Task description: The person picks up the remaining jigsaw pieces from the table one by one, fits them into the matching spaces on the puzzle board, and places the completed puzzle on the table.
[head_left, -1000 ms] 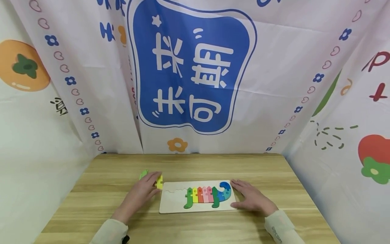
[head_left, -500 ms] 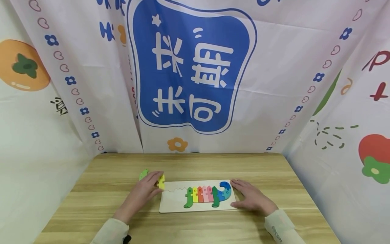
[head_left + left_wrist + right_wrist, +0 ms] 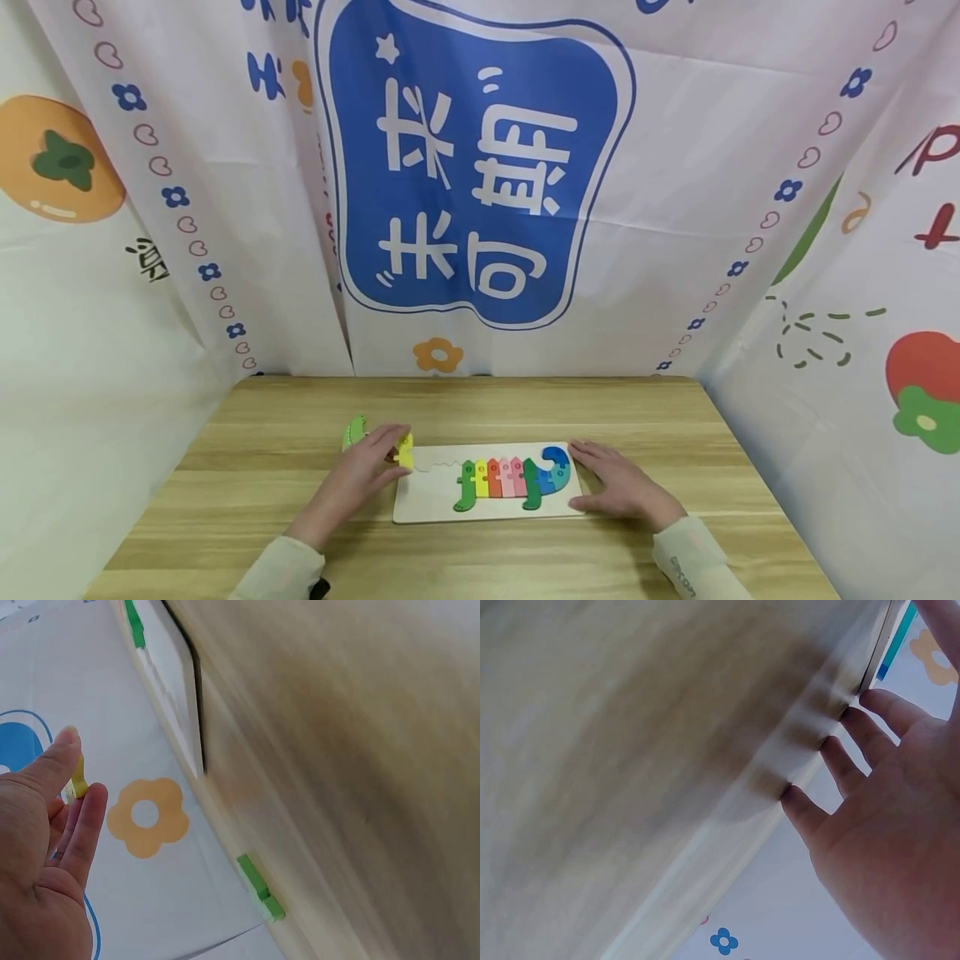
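My left hand (image 3: 369, 460) pinches a yellow puzzle piece (image 3: 406, 452) between thumb and fingers, at the left end of a pale wooden puzzle board (image 3: 427, 506). The left wrist view also shows the yellow piece (image 3: 78, 780) in that pinch, raised off the table. On the board, a row of coloured pieces (image 3: 495, 480) forms a body with green legs and a blue curled tail (image 3: 556, 468); the recess at its left end is bare. My right hand (image 3: 618, 483) rests at the board's right edge, its fingers spread, fingertips on the table in the right wrist view (image 3: 892, 795).
A light green puzzle piece (image 3: 355, 431) lies on the wooden table (image 3: 480, 558) behind my left hand, partly hidden by it. A white printed cloth (image 3: 675, 167) hangs behind the table's back edge and along both sides.
My left hand has moved slightly to the right with the yellow piece, which now overlaps the board's back left corner. The right hand and the board have stayed in place.
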Available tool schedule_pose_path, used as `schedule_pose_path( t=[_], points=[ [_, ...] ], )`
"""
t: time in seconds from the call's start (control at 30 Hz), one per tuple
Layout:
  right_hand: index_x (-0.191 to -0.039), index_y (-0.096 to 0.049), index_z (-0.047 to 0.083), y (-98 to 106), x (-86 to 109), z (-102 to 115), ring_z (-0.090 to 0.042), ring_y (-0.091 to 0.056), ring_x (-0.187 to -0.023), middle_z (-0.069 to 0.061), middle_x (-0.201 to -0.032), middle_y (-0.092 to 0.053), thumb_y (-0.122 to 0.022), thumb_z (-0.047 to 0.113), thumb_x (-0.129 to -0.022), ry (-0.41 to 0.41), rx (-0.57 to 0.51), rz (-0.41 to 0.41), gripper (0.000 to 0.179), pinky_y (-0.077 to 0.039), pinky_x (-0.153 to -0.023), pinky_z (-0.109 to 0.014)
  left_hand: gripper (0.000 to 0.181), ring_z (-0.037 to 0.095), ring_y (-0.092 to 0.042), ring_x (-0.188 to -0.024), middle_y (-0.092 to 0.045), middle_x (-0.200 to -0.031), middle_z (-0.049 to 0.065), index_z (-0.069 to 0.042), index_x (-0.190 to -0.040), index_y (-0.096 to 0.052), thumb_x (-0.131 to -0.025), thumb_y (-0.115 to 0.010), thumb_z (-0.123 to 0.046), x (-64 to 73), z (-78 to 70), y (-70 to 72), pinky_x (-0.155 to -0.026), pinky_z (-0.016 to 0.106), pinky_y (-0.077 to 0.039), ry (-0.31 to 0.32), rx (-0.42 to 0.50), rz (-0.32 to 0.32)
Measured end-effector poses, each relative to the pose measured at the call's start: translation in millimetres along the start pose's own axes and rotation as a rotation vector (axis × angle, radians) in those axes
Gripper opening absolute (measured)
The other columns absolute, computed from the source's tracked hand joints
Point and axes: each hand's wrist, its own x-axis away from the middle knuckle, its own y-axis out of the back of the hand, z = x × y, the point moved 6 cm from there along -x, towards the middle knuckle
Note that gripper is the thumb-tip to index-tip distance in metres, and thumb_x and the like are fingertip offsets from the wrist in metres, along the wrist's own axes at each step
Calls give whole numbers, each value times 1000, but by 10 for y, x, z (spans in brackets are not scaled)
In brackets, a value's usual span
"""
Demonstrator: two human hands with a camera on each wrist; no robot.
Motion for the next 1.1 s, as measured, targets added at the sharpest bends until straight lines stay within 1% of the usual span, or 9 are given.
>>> schedule_pose_path(
  t=[0.1, 0.17, 0.23, 0.33, 0.47, 0.63, 0.83, 0.97, 1.1],
  points=[
    [-160, -41, 18, -4, -6, -5, -41, -28, -155, -7, -168, -34, -77, 61, -86, 0, -8, 0, 93, -26, -121, -67, 64, 25, -71, -107, -68, -132, 15, -1, -137, -62, -82, -88, -21, -15, -37, -62, -91, 39, -61, 8, 4, 34],
    [-160, -41, 18, -4, -6, -7, -41, -28, -155, -7, -168, -34, -77, 60, -85, -3, -15, 0, 93, -26, -121, -67, 64, 22, -72, -100, -68, -132, 15, -1, -137, -62, -81, -88, -22, -33, -70, -109, -87, 36, -62, 14, 12, 62],
    [-160, -41, 18, -3, -5, -8, -41, -28, -155, -8, -168, -34, -78, 60, -85, -6, -17, -1, 93, -26, -121, -67, 65, 18, -71, -95, -68, -132, 14, -1, -137, -62, -82, -87, -23, -53, -105, -159, -83, 32, -62, 16, 15, 92],
    [-160, -41, 18, -4, 0, -8, -41, -28, -155, -8, -168, -34, -78, 60, -85, -10, -19, -1, 93, -26, -121, -67, 65, 13, -68, -89, -68, -131, 12, -1, -137, -62, -83, -87, -24, -75, -149, -243, -78, 27, -60, 30, 49, 143],
    [-160, -41, 18, -12, 6, -9, -41, -28, -155, -8, -168, -34, -77, 61, -85, -10, -16, -1, 93, -25, -122, -67, 64, 11, -67, -92, -67, -133, 10, -4, -140, -61, -85, -85, -25, -92, -189, -343, -79, 26, -60, 77, 110, 202],
    [-160, -41, 16, -9, 0, -10, -41, -29, -155, -9, -168, -34, -77, 60, -86, 0, -14, -5, 93, -25, -122, -67, 63, 13, -66, -93, -66, -132, 7, -6, -142, -60, -87, -84, -24, -126, -227, -412, -79, 27, -59, 116, 157, 239],
    [-159, -42, 17, -5, -8, -3, -41, -29, -155, -8, -168, -35, -77, 60, -85, -6, -19, -1, 93, -25, -122, -67, 61, 11, -65, -90, -68, -124, 4, -6, -138, -63, -85, -85, -25, -170, -243, -530, -77, 25, -58, 113, 189, 274],
    [-159, -42, 17, -3, -3, 3, -41, -28, -155, -8, -168, -35, -77, 60, -85, -11, -17, 0, 93, -26, -122, -67, 61, 8, -61, -87, -68, -117, 1, -6, -137, -63, -84, -86, -26, -190, -243, -610, -75, 24, -56, 132, 199, 310],
    [-160, -41, 15, 4, 5, 19, -42, -29, -154, -10, -167, -36, -77, 60, -86, 3, -6, -5, 93, -27, -121, -67, 60, 8, -59, -84, -66, -109, -2, -5, -137, -64, -86, -85, -25, -216, -260, -656, -73, 24, -54, 153, 217, 341]
  ],
)
